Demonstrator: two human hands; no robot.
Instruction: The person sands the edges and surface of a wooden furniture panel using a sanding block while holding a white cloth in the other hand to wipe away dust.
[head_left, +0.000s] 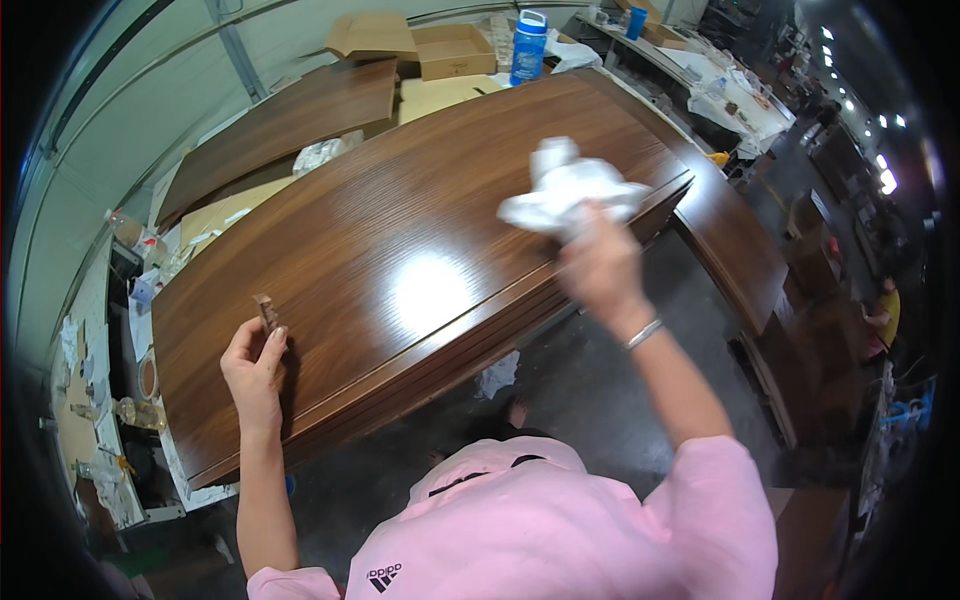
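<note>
A long dark brown wood-grain panel (400,215) lies across in front of me, on top of a stack of similar panels. My right hand (605,265), a little blurred, is closed on a crumpled white cloth (572,188) over the panel's right part. Whether the cloth touches the surface I cannot tell. At the panel's left part, my left hand (255,362) pinches a small, thin brown piece (267,312) between thumb and fingers. Its exact kind is unclear. A bright light reflection shows on the panel between my hands.
Behind the panel stand a blue bottle (528,48), an open cardboard box (455,52) and another brown panel (285,125). Clear plastic bottles (140,413) stand at the left. More panels (730,235) lie to the right. A white scrap (498,374) is on the floor.
</note>
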